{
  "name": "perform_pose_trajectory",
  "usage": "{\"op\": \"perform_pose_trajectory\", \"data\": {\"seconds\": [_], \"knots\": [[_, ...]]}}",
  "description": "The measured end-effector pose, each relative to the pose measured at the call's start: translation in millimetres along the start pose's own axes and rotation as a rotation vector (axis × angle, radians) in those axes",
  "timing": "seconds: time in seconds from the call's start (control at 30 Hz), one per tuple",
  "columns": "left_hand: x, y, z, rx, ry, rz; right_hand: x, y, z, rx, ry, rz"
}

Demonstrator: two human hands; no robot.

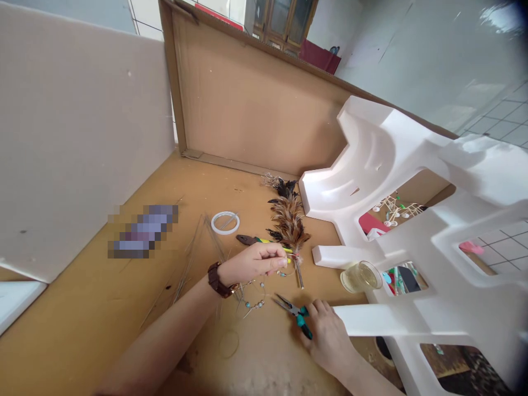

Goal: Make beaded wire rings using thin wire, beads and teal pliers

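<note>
- Nearest the camera are the person's forearms; the left wrist wears a brown watch (219, 280).
- The left hand (264, 259) is just in front of the lower end of the feather bundle (286, 214), thumb and fingertips pressed together; anything pinched between them is too small to tell.
- The right hand (328, 333), nearer the camera than the feather bundle, has bent fingers touching the handles of the teal pliers (297, 316); I cannot tell whether they close firmly around them.
- Those pliers, teal and black at the handles, have slim grey metal jaws standing slightly apart, pointing away from the right hand.
- The feather bundle lies on the brown table (165, 181), glossy black at its far end, rusty brown along the middle, with red at its narrow neck and a bare stem.
- Left of the feather bundle, towards the camera, lies a thin beaded loop (248, 304) with pale blue and clear beads.
- Left of the feather bundle is a white ring (225, 232), flat on the table.
- Right of the feather bundle, a clear glass (358, 276) has pale yellowish contents, beside a white moulded frame (412, 319).
</note>
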State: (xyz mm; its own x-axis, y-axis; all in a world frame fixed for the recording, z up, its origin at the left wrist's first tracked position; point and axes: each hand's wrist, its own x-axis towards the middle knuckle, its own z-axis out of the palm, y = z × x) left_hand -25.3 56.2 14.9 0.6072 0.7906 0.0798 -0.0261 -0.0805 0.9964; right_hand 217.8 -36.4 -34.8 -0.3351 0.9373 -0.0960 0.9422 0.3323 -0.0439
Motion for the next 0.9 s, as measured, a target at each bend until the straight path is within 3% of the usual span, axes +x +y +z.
{"op": "perform_pose_trajectory", "data": {"seconds": [0.13,0.23,0.3,0.4,0.53,0.73,0.9], "knots": [[-2.3,5.0,3.5,0.107,-0.078,0.053,-0.3,-6.2,17.7,-0.017,-0.008,-0.013],[-2.5,5.0,5.6,0.243,-0.099,0.116,5.5,-3.4,15.9,0.079,-0.051,0.006],[-1.9,2.2,6.8,0.341,-0.111,0.138,13.6,1.1,4.2,0.239,-0.058,0.013],[-0.5,-3.1,10.2,0.478,-0.123,0.158,29.0,5.9,-26.0,0.680,-0.023,0.062],[0.0,-5.4,19.9,0.657,-0.098,0.199,43.0,0.5,-62.5,1.126,-0.202,0.124],[-1.3,0.0,32.5,0.854,-0.016,0.263,48.8,-9.4,-70.8,1.294,-0.155,0.161],[-1.7,0.2,35.2,0.971,0.053,0.295,50.9,-8.9,-73.5,1.332,-0.228,0.193]]}}
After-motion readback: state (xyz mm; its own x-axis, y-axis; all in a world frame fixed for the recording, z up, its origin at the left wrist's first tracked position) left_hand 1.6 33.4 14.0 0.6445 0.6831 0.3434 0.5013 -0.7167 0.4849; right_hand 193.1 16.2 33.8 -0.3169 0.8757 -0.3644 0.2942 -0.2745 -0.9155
